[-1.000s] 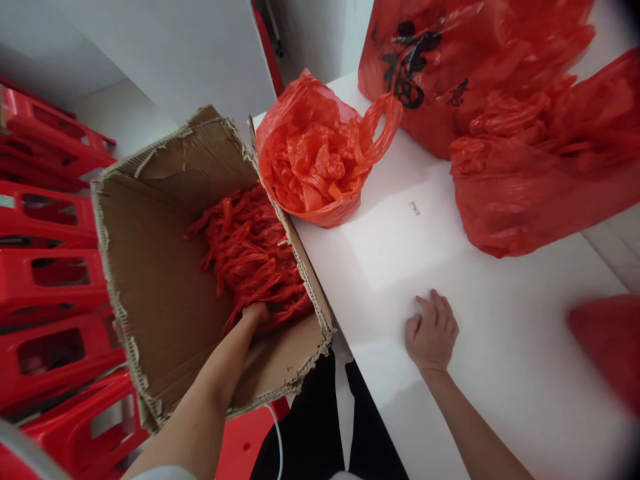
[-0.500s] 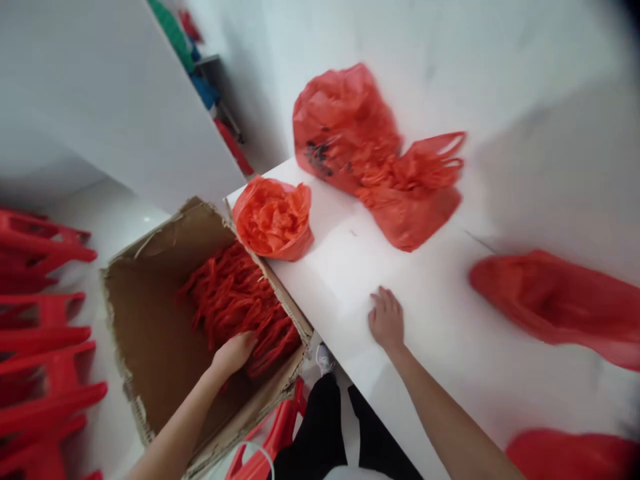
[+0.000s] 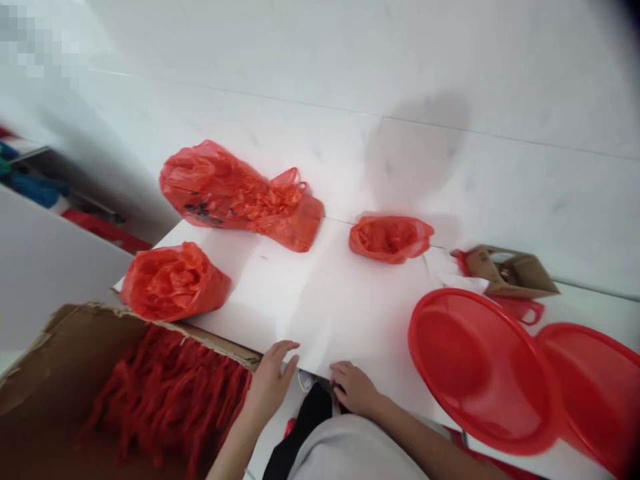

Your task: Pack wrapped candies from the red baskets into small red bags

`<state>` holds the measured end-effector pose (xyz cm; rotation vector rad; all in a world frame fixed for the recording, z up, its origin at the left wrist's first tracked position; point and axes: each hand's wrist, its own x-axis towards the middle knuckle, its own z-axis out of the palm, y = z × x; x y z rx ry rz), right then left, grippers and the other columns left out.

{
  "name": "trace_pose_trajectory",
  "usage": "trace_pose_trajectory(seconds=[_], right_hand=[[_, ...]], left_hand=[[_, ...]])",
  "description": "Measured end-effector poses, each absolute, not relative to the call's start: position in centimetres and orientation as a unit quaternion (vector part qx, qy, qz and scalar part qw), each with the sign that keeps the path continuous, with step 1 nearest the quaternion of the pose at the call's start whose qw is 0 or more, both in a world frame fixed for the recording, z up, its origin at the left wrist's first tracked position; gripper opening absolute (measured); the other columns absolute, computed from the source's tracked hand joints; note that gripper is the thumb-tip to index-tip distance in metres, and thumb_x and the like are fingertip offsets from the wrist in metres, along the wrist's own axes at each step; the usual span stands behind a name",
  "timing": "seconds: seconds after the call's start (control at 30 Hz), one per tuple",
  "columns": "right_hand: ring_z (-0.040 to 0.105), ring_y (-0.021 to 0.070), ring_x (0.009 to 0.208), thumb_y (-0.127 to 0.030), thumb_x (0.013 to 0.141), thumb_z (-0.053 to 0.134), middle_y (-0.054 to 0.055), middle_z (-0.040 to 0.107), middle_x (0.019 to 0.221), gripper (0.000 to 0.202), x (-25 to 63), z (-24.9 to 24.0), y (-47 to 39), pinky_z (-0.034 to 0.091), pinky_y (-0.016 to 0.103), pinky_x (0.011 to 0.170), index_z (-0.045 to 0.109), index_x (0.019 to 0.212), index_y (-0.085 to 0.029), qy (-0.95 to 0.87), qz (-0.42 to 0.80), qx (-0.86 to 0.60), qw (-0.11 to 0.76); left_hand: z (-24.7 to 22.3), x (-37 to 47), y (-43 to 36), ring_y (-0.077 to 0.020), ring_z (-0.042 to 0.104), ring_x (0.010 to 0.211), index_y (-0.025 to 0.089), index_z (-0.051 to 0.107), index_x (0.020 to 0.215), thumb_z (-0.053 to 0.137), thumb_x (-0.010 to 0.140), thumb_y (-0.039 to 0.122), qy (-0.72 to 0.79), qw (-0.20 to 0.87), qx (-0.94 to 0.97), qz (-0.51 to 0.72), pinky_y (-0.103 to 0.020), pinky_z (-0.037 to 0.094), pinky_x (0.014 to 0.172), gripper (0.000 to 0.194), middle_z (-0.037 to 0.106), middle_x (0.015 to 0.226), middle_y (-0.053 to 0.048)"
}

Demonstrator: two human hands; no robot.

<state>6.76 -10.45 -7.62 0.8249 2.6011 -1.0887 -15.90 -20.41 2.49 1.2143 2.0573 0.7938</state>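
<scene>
My left hand (image 3: 271,375) is over the table's front edge, beside the cardboard box, with thumb and fingers apart and nothing in it. A short way to its right, my right hand (image 3: 356,389) rests at the same edge, fingers loosely bent and holding nothing. Red plastic strands, perhaps bag handles, fill part of the cardboard box (image 3: 55,333) as a tangled pile (image 3: 175,393). On the white table (image 3: 320,300), an open red plastic bag (image 3: 175,283) stuffed with crumpled plastic stands at the left corner. Behind it lies a larger filled red plastic bag (image 3: 215,187) with dark printing.
Against the wall sits another open red bag (image 3: 390,239). Two large red plastic basins (image 3: 480,367) (image 3: 595,380) occupy the right side. Behind them is a small open brown carton (image 3: 520,270). A grey-white panel (image 3: 60,260) stands left of the table.
My view has swung to the right, bringing the basins and carton into sight. My left hand has come out of the box to the table edge; my right hand has drawn back toward my body.
</scene>
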Motion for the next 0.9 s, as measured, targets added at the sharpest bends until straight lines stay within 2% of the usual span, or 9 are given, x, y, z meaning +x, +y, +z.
trace_pose_trajectory(seconds=[0.1, 0.17, 0.37, 0.57, 0.63, 0.7, 0.8, 0.9], right_hand=[[0.062, 0.0186, 0.091, -0.021, 0.085, 0.044, 0.005, 0.07, 0.098, 0.025, 10.3, -6.9, -9.9, 0.042, 0.029, 0.082, 0.065, 0.099, -0.022, 0.828, -0.398, 0.381, 0.101], [0.062, 0.0174, 0.084, -0.021, 0.086, 0.041, 0.005, 0.069, 0.094, 0.026, 12.5, -6.7, -9.4, 0.041, 0.027, 0.076, 0.063, 0.099, -0.021, 0.805, -0.399, 0.43, 0.088], [0.061, 0.0151, 0.08, -0.021, 0.084, 0.043, 0.002, 0.069, 0.089, 0.021, 20.2, -6.0, -10.8, 0.039, 0.023, 0.07, 0.062, 0.091, -0.022, 0.736, -0.432, 0.52, 0.043], [0.064, 0.0221, 0.085, -0.033, 0.079, 0.05, 0.005, 0.071, 0.088, 0.017, 31.7, -7.2, -14.0, 0.043, 0.032, 0.078, 0.062, 0.083, -0.023, 0.614, -0.489, 0.62, 0.02], [0.065, 0.0251, 0.087, -0.043, 0.077, 0.053, 0.007, 0.071, 0.091, 0.024, 35.4, -7.0, -14.2, 0.045, 0.036, 0.081, 0.063, 0.084, -0.023, 0.523, -0.543, 0.656, -0.028], [0.066, 0.0267, 0.094, -0.053, 0.076, 0.056, 0.009, 0.07, 0.105, 0.037, 38.3, -6.0, -13.7, 0.046, 0.039, 0.086, 0.064, 0.096, -0.023, 0.389, -0.629, 0.663, -0.111], [0.062, 0.0264, 0.11, -0.057, 0.077, 0.059, 0.008, 0.063, 0.124, 0.047, 40.1, -3.5, -12.3, 0.045, 0.042, 0.095, 0.058, 0.113, -0.027, 0.229, -0.732, 0.592, -0.25], [0.063, 0.0262, 0.109, -0.055, 0.078, 0.062, 0.009, 0.068, 0.116, 0.043, 40.2, -2.1, -10.6, 0.044, 0.044, 0.099, 0.06, 0.107, -0.024, 0.177, -0.755, 0.537, -0.331]], left_hand=[[2.9, -11.7, -17.7, -0.024, 0.052, 0.121, 0.026, 0.063, 0.115, 0.047, 0.089, 0.036, 0.731, 0.367, 0.528, 0.23, -0.04, 0.043, 0.102, 0.032, 0.057, 0.13, -0.007], [3.0, -9.6, -16.4, -0.0251, 0.05, 0.124, 0.026, 0.063, 0.116, 0.048, 0.089, 0.036, 0.709, 0.387, 0.558, 0.192, -0.041, 0.042, 0.103, 0.033, 0.055, 0.132, -0.008], [3.3, -5.8, -13.4, -0.0248, 0.048, 0.126, 0.026, 0.061, 0.12, 0.046, 0.09, 0.037, 0.678, 0.388, 0.611, 0.128, -0.041, 0.039, 0.106, 0.035, 0.054, 0.134, -0.008], [4.1, -2.6, -11.1, -0.0245, 0.045, 0.13, 0.027, 0.059, 0.122, 0.044, 0.09, 0.041, 0.68, 0.392, 0.614, 0.086, -0.042, 0.039, 0.106, 0.037, 0.051, 0.137, -0.007], [4.2, -1.8, -10.8, -0.0242, 0.046, 0.129, 0.027, 0.058, 0.123, 0.042, 0.091, 0.043, 0.686, 0.393, 0.605, 0.088, -0.042, 0.039, 0.105, 0.039, 0.05, 0.138, -0.007], [4.1, -1.2, -10.6, -0.0243, 0.047, 0.127, 0.027, 0.057, 0.123, 0.042, 0.091, 0.044, 0.693, 0.393, 0.597, 0.095, -0.042, 0.04, 0.104, 0.04, 0.05, 0.138, -0.007], [3.9, -0.3, -10.4, -0.025, 0.048, 0.126, 0.026, 0.059, 0.122, 0.042, 0.09, 0.044, 0.701, 0.386, 0.591, 0.101, -0.042, 0.04, 0.104, 0.04, 0.051, 0.137, -0.007], [3.7, 0.8, -10.2, -0.0261, 0.049, 0.125, 0.025, 0.059, 0.121, 0.043, 0.089, 0.045, 0.703, 0.385, 0.588, 0.11, -0.043, 0.04, 0.103, 0.041, 0.052, 0.135, -0.008]])
